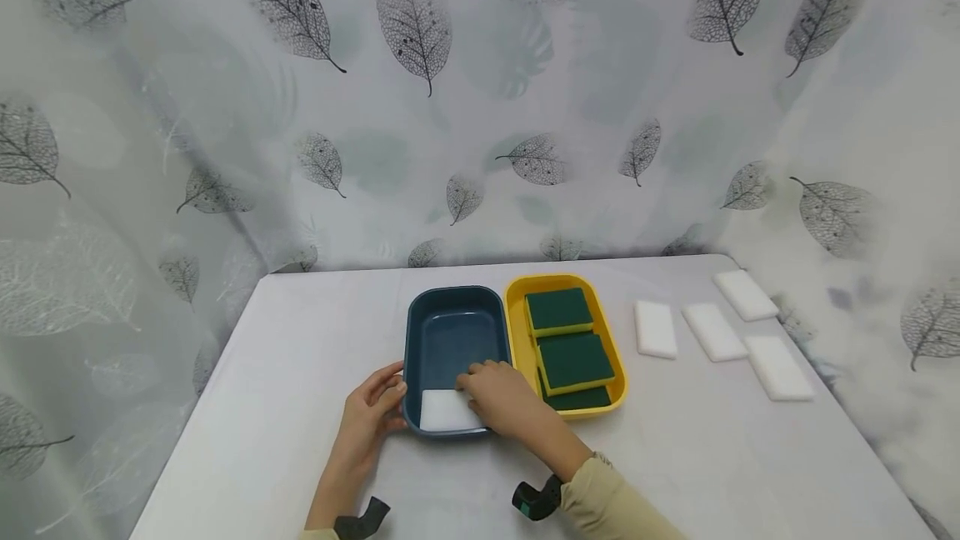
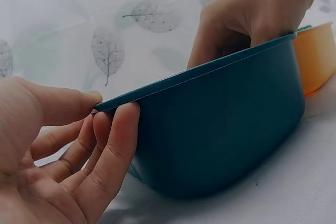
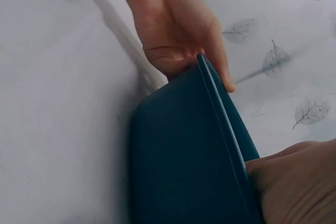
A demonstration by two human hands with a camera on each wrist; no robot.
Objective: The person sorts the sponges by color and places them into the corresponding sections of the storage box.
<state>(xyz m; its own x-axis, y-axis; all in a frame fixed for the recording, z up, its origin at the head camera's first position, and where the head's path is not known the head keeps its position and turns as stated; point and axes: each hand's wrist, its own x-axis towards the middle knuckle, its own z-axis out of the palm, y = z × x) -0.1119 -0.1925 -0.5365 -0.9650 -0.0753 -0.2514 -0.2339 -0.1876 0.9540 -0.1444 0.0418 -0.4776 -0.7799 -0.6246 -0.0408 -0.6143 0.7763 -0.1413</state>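
A dark blue rectangular tub (image 1: 456, 340) stands on the table, with a white sponge block (image 1: 448, 410) lying across its near end. My left hand (image 1: 372, 409) pinches the tub's left rim, thumb on top and fingers beneath, as the left wrist view (image 2: 79, 145) shows. Reaching over the right side, my right hand (image 1: 501, 398) has its curled fingers inside the tub and holds the sponge's right end. The fingertips are hidden by the tub wall in both wrist views.
Touching the tub's right side is a yellow tub (image 1: 619, 369) with several green-and-yellow scouring sponges (image 1: 573, 361). Several more white sponge blocks (image 1: 712, 332) lie apart on the table's right. A leaf-patterned curtain (image 1: 480, 107) hangs behind the white-covered table (image 1: 300, 340).
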